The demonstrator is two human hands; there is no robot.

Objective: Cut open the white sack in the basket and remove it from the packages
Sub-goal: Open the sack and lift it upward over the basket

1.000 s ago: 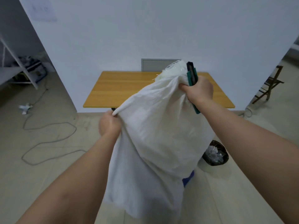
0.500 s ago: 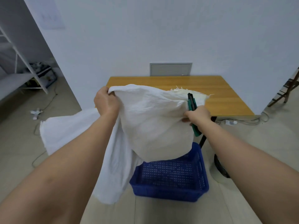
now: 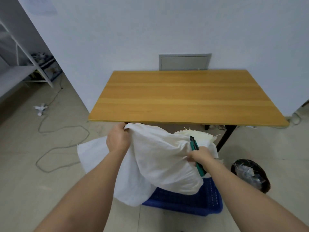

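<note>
Empty white sack held up over the blue basket, in front of the worktop.

The left hand point(image 3: 118, 141) pinches one corner of the white sack point(image 3: 160, 158), and the right hand point(image 3: 199, 155) pinches the other side, with a green cutter point(image 3: 194, 148) pressed in the same grip. I think both hold it high so the cloth hangs free above the basket point(image 3: 192, 201). The sack is thin woven plastic, limp and wrinkled, with a frayed cut edge. No packages are visible; the sack hides the inside of the perforated basket.

Both arms outstretched, left hand point(image 3: 118, 139) fisted, right hand point(image 3: 199, 155) clenched, hands apart
</note>
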